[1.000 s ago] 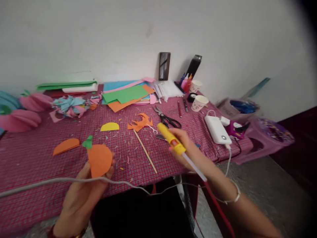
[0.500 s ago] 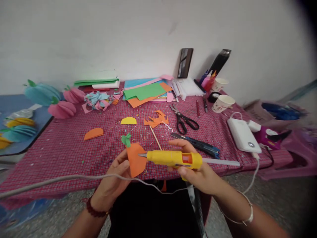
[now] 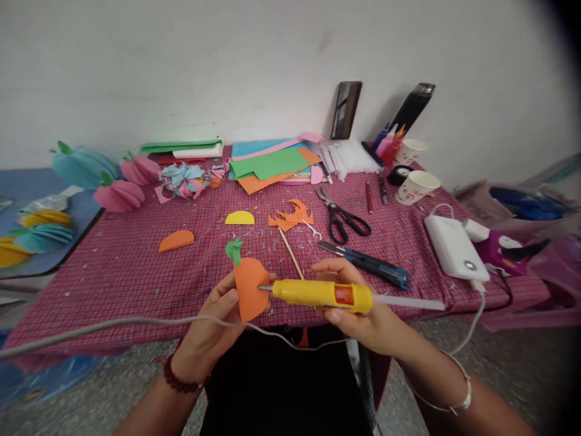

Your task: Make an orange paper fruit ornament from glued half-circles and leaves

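Observation:
Pinched in my left hand [image 3: 218, 318] is an orange paper half-circle [image 3: 250, 290] with a green paper leaf [image 3: 234, 250] at its top. My right hand [image 3: 358, 315] is closed round a yellow hot glue gun [image 3: 313, 293], with a clear glue stick [image 3: 408, 301] poking out of its back. The metal nozzle meets the paper's right edge, though I cannot tell if it touches. Just beyond my hands lie a thin wooden stick [image 3: 290, 253], orange paper scraps [image 3: 294, 214], a folded yellow half-circle [image 3: 240, 218] and a folded orange half-circle [image 3: 176, 241].
A blue utility knife [image 3: 367, 263] and black scissors [image 3: 342, 219] lie near my right hand. A grey cable [image 3: 113, 327] crosses in front of my left wrist. Paper cups [image 3: 417, 188] and a white power bank [image 3: 456, 248] stand right; pink paper pumpkins [image 3: 118, 197] sit left.
The view has shifted slightly, so the table's things sit a little further right. The orange paper in my left hand has turned more face-on, and the nozzle is now at its right edge.

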A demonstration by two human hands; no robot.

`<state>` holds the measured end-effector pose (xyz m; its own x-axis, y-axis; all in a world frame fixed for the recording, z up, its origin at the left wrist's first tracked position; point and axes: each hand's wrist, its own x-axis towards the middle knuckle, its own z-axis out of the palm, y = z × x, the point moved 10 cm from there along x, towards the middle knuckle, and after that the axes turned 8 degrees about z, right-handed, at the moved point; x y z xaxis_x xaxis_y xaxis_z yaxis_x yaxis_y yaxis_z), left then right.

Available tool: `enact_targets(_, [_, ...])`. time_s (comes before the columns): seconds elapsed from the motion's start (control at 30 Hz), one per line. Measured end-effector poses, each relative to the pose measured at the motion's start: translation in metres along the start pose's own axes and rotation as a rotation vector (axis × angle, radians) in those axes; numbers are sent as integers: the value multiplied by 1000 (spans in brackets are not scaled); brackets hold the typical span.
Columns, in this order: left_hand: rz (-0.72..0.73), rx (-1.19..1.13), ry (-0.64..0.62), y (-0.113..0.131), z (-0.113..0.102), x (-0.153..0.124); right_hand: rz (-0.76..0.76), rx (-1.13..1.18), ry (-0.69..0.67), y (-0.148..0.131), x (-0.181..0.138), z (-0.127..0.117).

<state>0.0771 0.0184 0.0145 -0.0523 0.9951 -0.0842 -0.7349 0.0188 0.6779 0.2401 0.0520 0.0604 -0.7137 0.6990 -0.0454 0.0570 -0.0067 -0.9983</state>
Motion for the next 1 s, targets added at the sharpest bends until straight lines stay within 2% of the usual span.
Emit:
enact_targets(0.33, [29,-10,62,3,-1,1,6,-35,-19,-3,-2,5])
enact_targets(0.53, [-100,30,-45,-9,4,-4,-59,6,39,-12,7,-6])
enact_targets(0.67, [-125,55,-83,-11,5,-5,-54,16,26,-15,9,-6])
enact_targets(0.8, [-137,19,-65,-12,2,-5,-36,8,-3,-14,5,-2])
enact_targets(1.0, [-34,-39,23,-6,-3,0,-35,-31,11,-11,-3,-2])
